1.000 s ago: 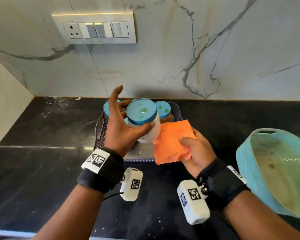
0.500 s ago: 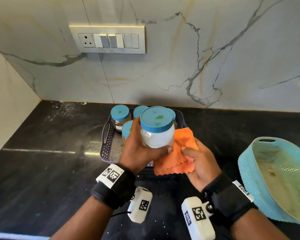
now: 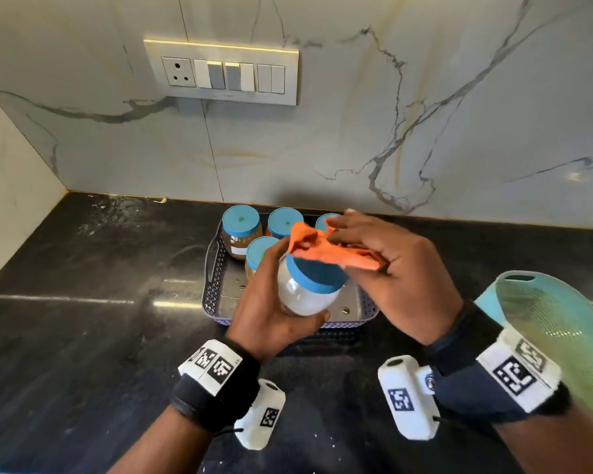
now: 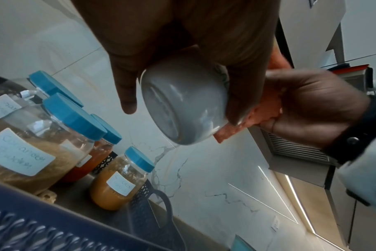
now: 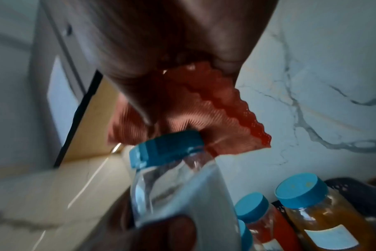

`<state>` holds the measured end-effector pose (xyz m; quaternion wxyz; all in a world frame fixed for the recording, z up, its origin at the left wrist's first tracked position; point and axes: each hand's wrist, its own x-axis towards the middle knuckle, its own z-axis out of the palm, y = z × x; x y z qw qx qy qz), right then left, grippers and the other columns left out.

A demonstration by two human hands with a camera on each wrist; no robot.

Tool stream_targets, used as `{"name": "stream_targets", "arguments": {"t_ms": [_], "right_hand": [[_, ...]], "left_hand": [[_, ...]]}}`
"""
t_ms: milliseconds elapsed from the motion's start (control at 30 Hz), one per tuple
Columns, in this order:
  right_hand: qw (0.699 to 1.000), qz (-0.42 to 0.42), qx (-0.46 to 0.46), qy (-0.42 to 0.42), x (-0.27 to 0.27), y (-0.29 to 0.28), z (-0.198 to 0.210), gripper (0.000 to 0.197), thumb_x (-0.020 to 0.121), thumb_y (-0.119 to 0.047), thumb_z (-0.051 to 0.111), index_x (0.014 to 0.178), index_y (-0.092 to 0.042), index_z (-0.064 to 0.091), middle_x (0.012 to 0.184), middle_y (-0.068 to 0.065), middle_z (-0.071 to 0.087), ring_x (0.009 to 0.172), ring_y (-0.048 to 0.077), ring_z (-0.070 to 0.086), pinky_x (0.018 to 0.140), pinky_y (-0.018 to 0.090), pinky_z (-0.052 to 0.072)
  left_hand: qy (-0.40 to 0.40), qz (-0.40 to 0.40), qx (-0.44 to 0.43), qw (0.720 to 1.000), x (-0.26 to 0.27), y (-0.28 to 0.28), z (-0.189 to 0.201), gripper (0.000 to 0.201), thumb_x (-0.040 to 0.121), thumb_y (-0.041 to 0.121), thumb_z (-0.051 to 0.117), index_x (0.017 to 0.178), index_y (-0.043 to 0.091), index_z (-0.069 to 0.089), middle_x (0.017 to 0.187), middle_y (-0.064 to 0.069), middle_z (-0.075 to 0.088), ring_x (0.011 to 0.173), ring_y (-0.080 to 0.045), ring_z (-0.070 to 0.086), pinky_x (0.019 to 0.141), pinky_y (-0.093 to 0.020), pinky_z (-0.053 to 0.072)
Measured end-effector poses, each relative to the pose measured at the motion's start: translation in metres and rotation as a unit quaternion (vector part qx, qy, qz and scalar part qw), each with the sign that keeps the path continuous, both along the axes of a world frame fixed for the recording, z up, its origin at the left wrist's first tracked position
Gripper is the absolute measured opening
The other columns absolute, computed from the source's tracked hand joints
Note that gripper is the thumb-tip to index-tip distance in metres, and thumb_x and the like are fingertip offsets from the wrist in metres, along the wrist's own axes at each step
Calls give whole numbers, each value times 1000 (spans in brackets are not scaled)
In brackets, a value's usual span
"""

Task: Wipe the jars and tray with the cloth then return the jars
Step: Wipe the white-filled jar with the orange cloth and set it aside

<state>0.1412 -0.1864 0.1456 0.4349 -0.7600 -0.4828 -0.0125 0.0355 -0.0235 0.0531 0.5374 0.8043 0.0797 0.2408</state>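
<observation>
My left hand (image 3: 271, 302) grips a clear jar of white powder (image 3: 303, 294) with a blue lid (image 3: 317, 273), tilted and lifted above the tray's front. The left wrist view shows the jar's base (image 4: 182, 103) between my fingers. My right hand (image 3: 384, 261) holds the bunched orange cloth (image 3: 326, 249) on top of that lid; in the right wrist view the cloth (image 5: 204, 115) touches the lid (image 5: 167, 144). Several other blue-lidded jars (image 3: 241, 230) stand at the back of the dark perforated tray (image 3: 213, 268) on the black counter.
A teal plastic basket (image 3: 555, 319) sits close by my right forearm. The marble wall with a switch panel (image 3: 221, 71) rises right behind the tray. Black counter (image 3: 83, 302) stretches out to the left, ending at a side wall.
My right hand lifted the cloth from beside the jar up onto its lid, bunching it. My left hand tilted the jar and kept holding it over the tray.
</observation>
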Motion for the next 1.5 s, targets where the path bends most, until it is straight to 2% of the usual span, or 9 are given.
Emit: {"name": "stream_targets", "arguments": {"t_ms": [200, 400, 567, 767, 1067, 1200, 1267, 1400, 1500], "right_hand": [[995, 70, -75, -3, -16, 1, -13, 46, 93, -45, 54, 132, -21, 63, 145, -7, 53, 144, 6, 34, 118, 40, 32], [995, 31, -29, -95, -26, 15, -6, 33, 93, -24, 64, 125, -15, 68, 125, -5, 68, 121, 4, 60, 100, 29, 51], [985, 86, -52, -141, -29, 21, 2, 31, 94, -26, 60, 120, -12, 70, 124, -3, 66, 119, 7, 59, 103, 27, 47], [975, 102, -56, -190, -34, 18, 13, 20, 93, -19, 60, 106, -13, 74, 107, -5, 68, 102, 7, 61, 89, 25, 51], [980, 1, -84, -179, -32, 26, 10, 16, 90, -27, 61, 94, -15, 72, 92, -4, 65, 83, 15, 61, 77, 24, 47], [986, 33, -77, -145, -49, 39, 17, 11, 88, -20, 67, 89, -12, 73, 92, -5, 65, 84, 4, 57, 81, 13, 40], [983, 76, -84, -144, -58, 33, 19, 11, 87, -16, 66, 90, -11, 75, 93, -5, 64, 85, 5, 57, 80, 14, 43], [977, 44, -108, -176, -47, 12, 16, 8, 85, -16, 66, 85, -12, 72, 87, -6, 62, 79, 10, 59, 73, 24, 48], [978, -12, -104, -183, -34, 21, 14, 11, 84, -19, 66, 76, -10, 67, 79, -9, 52, 69, 12, 51, 65, 20, 37]], "left_hand": [[-31, -26, 1, 999, -5, 6, -4, 99, 63, 13, 95, 145, 8, 41, 142, -4, 54, 132, -22, 55, 106, -48, 48], [-15, -11, -23, 1000, -10, -4, 3, 94, 65, 33, 93, 144, 30, 43, 134, 23, 59, 125, 1, 57, 101, -19, 47], [-98, 7, 26, 995, -14, 7, 8, 94, 62, 13, 96, 141, 4, 46, 136, 1, 58, 127, -17, 59, 103, -31, 49], [-101, 16, 63, 993, -28, 17, 11, 102, 61, 33, 93, 143, 30, 33, 136, 12, 55, 124, -3, 58, 97, -15, 46], [-92, -7, 107, 990, -39, 16, 10, 95, 63, 30, 91, 142, 26, 39, 134, 1, 56, 124, -15, 58, 96, -42, 51], [-120, -44, 81, 988, -31, 20, 24, 84, 65, 16, 89, 136, 29, 46, 127, 5, 60, 122, -6, 59, 98, -32, 52], [-111, 14, 110, 988, -33, 29, 18, 85, 67, 35, 85, 139, 23, 42, 130, 6, 58, 123, 2, 55, 98, -27, 51], [-101, 37, 117, 987, -41, 39, 5, 96, 62, 37, 91, 142, 29, 37, 135, 5, 56, 124, -9, 58, 100, -24, 47], [-96, 0, 161, 982, -40, 35, 5, 101, 59, 28, 96, 143, 24, 39, 138, 4, 53, 127, -17, 56, 103, -36, 49]]}}
